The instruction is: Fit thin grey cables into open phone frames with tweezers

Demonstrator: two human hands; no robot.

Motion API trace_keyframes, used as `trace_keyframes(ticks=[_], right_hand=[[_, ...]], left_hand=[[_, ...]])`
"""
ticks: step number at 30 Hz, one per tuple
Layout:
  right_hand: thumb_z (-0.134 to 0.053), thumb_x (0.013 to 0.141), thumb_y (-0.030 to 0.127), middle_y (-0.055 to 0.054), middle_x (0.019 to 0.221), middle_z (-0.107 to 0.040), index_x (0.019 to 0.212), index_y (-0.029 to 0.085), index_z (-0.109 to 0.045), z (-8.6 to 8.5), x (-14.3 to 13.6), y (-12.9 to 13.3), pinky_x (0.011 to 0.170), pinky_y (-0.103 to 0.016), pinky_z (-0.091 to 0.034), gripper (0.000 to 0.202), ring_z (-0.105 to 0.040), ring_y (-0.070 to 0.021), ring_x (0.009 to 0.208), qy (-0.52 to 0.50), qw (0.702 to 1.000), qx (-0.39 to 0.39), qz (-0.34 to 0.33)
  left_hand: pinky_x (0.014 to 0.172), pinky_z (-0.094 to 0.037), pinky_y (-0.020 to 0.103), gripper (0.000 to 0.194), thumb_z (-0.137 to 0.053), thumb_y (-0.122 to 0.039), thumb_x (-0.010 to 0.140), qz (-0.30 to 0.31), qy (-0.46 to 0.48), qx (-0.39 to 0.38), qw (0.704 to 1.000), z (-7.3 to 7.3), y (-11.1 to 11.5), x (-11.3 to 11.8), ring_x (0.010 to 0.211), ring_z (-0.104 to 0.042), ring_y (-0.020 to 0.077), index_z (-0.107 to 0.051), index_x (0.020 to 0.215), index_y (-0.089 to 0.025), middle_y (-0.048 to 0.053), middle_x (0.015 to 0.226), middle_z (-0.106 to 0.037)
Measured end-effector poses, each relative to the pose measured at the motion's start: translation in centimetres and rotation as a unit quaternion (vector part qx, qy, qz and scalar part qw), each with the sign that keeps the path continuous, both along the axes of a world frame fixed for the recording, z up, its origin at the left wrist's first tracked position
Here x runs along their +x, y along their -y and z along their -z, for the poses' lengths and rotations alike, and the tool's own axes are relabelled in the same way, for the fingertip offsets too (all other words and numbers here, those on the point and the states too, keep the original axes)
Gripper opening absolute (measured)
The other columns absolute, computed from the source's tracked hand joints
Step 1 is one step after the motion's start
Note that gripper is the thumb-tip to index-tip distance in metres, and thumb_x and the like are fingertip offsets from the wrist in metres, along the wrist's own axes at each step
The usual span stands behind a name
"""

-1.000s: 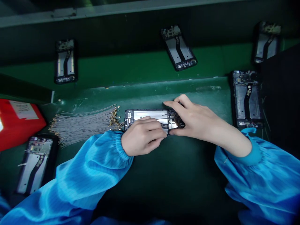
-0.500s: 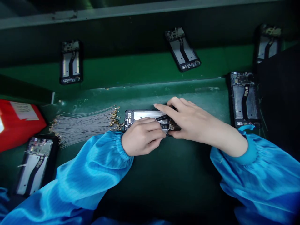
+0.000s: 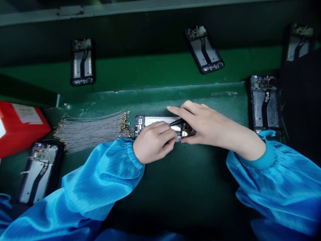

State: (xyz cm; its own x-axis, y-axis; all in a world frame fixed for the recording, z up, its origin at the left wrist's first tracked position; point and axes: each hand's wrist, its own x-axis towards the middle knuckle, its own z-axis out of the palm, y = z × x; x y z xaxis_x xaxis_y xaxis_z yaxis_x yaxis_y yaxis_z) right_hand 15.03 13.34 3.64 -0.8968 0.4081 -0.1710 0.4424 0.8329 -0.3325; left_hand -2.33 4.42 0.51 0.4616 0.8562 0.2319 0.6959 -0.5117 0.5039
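Note:
An opened smartphone (image 3: 160, 119) lies lengthwise on the green bench, its inner metal plate and circuit parts showing. My left hand (image 3: 154, 142) is closed over its near left part, fingers pinched on black tweezers (image 3: 177, 122) that reach right across the phone. My right hand (image 3: 207, 125) spans the phone's right end, thumb at the near edge and fingers at the far side, gripping it. The tweezers' right end passes under this hand and is partly hidden. Just left of the phone is a bundle of thin grey cables (image 3: 91, 132) with gold-coloured ends.
Opened phones lie around: one at the back left (image 3: 83, 63), one at the back middle (image 3: 207, 55), one at the right (image 3: 265, 105) and one at the near left (image 3: 37, 177). Another phone (image 3: 298, 42) is at the far right. A red box (image 3: 22, 129) stands left.
The camera view has shifted slightly, moving the back phones right and up. Both hands keep nearly the same hold on the phone and tweezers; more of the phone's right end shows.

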Motion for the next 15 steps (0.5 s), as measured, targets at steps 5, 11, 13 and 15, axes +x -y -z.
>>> trace_keyframes(ticks=[5, 11, 13, 15], right_hand=[[-0.059, 0.073, 0.034, -0.012, 0.112, -0.043, 0.137, 0.018, -0.022, -0.09, -0.30, 0.26, 0.075, -0.039, -0.041, 0.075, -0.047, -0.0263, 0.095, 0.019, 1.000, 0.008, -0.001], [-0.059, 0.072, 0.030, -0.012, 0.111, -0.042, 0.136, 0.017, -0.023, 0.15, -0.38, 0.35, 0.077, -0.039, -0.041, 0.074, -0.044, -0.0262, 0.097, 0.003, 1.000, -0.017, 0.004], [-0.058, 0.072, 0.029, -0.013, 0.110, -0.042, 0.135, 0.017, -0.025, 0.19, -0.41, 0.45, 0.076, -0.039, -0.041, 0.072, -0.043, -0.0268, 0.097, 0.000, 1.000, -0.019, 0.011], [-0.059, 0.070, 0.027, -0.013, 0.109, -0.043, 0.134, 0.017, -0.026, 0.17, -0.48, 0.72, 0.075, -0.039, -0.041, 0.073, -0.043, -0.0271, 0.096, 0.005, 1.000, -0.014, 0.022]], left_hand=[[0.059, -0.041, 0.025, 0.016, -0.043, -0.015, 0.080, -0.013, 0.004, -0.003, 1.000, -0.12, 0.00, 0.08, 0.062, -0.046, 0.0130, -0.058, 0.073, -0.015, 0.002, 0.064, -0.052], [0.064, -0.040, 0.026, 0.013, -0.044, -0.014, 0.078, 0.036, 0.034, -0.029, 0.998, -0.53, -0.20, -0.33, 0.063, -0.048, 0.0119, -0.056, 0.072, -0.017, 0.000, 0.066, -0.056], [0.065, -0.040, 0.026, 0.012, -0.045, -0.013, 0.077, 0.056, 0.029, -0.030, 0.998, -0.47, -0.27, -0.44, 0.063, -0.048, 0.0118, -0.055, 0.072, -0.017, -0.001, 0.066, -0.055], [0.065, -0.040, 0.027, 0.011, -0.046, -0.013, 0.076, 0.070, 0.016, -0.026, 0.997, -0.33, -0.23, -0.46, 0.063, -0.048, 0.0120, -0.055, 0.072, -0.018, -0.001, 0.065, -0.054]])
